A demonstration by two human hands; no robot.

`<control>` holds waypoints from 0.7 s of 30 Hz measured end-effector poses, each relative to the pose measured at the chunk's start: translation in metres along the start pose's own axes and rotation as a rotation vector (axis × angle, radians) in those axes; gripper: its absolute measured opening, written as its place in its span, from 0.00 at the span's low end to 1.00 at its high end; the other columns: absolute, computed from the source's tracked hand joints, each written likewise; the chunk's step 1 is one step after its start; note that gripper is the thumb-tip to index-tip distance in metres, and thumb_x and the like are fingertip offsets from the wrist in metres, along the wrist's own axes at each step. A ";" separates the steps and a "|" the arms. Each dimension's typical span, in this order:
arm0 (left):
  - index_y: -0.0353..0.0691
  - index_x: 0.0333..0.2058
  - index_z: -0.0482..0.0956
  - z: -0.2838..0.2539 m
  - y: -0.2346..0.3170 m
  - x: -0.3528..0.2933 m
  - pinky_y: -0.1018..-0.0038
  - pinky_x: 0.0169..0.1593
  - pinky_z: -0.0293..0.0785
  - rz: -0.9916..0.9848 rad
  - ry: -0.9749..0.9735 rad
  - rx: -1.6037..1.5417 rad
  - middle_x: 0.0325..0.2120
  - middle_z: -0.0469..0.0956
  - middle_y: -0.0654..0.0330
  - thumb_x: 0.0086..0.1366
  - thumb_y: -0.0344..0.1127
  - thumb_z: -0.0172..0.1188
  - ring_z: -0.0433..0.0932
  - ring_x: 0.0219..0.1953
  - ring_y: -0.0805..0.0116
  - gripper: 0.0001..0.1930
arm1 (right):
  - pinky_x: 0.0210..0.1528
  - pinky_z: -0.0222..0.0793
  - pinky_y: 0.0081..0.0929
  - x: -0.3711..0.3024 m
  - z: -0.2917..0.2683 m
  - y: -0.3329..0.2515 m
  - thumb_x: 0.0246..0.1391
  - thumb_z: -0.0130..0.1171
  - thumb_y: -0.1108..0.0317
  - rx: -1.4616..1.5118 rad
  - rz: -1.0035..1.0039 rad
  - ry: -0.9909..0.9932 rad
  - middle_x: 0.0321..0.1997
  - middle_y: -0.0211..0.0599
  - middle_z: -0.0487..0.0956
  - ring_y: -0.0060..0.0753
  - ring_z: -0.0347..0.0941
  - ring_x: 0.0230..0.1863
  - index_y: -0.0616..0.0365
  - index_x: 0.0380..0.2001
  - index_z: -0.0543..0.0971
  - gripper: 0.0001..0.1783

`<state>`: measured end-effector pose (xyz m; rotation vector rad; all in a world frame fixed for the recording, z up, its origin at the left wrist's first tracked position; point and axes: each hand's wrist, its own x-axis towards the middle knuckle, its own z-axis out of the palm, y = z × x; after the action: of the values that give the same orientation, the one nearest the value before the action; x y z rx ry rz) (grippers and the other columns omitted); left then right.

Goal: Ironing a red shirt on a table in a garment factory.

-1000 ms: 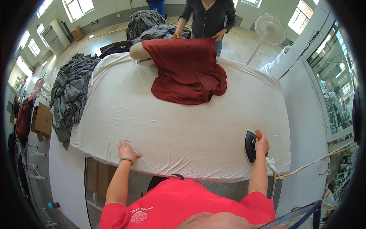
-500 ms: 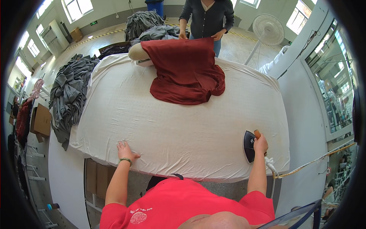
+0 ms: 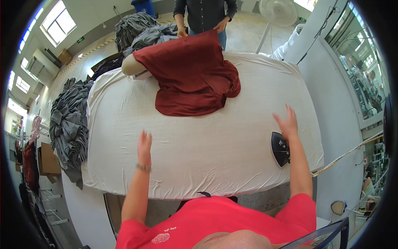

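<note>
My left hand [image 3: 144, 148] is held out over the left part of the padded ironing table, its fingers stretched and slightly blurred, holding nothing. On the right, my right hand [image 3: 287, 123] is raised with thumb and fingers apart, free of any object. Just below it rests a dark iron [image 3: 280, 150], its handle partly hidden by my right forearm. A dark red garment [image 3: 190, 79] lies across the far part of the table, draped over a pale padded form [image 3: 132, 65]. Across the table, another person's hands [image 3: 182, 32] touch the garment's far edge.
White cloth covers the ironing table [image 3: 215, 153]. Grey garments are heaped at its left [image 3: 70, 124] and behind it [image 3: 137, 31]. A cord [image 3: 352, 151] runs from the right. A white fan [image 3: 278, 11] and a blue bin [image 3: 143, 6] stand beyond.
My right hand has let go of the iron and moved forward. My left hand has lifted off the table's near edge and reached forward. The head view has shifted.
</note>
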<state>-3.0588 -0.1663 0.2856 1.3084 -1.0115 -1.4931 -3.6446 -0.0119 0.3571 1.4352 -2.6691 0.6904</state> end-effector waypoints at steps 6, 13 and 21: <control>0.40 0.71 0.42 0.208 0.129 0.188 0.62 0.72 0.42 0.217 -0.091 -0.407 0.71 0.45 0.49 0.70 0.62 0.46 0.46 0.73 0.55 0.43 | 0.71 0.45 0.42 0.240 0.106 -0.148 0.55 0.48 0.27 1.061 -0.028 -0.325 0.69 0.48 0.64 0.42 0.57 0.71 0.59 0.69 0.59 0.52; 0.38 0.71 0.40 0.341 0.132 0.323 0.61 0.72 0.38 0.205 -0.035 -0.375 0.72 0.43 0.50 0.64 0.72 0.45 0.42 0.74 0.55 0.52 | 0.72 0.39 0.47 0.405 0.255 -0.173 0.52 0.37 0.19 1.277 0.280 -0.453 0.71 0.50 0.60 0.44 0.53 0.73 0.56 0.70 0.56 0.58; 0.35 0.70 0.41 0.410 0.085 0.408 0.62 0.71 0.40 0.416 0.147 -0.275 0.72 0.44 0.49 0.64 0.72 0.45 0.43 0.73 0.57 0.52 | 0.73 0.36 0.44 0.481 0.322 -0.192 0.53 0.32 0.19 1.573 0.199 -0.309 0.71 0.49 0.61 0.45 0.52 0.73 0.56 0.70 0.56 0.57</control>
<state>-3.4799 -0.5715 0.3006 0.9297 -0.8822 -1.1527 -3.7102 -0.6085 0.2496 1.3044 -2.1969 3.1798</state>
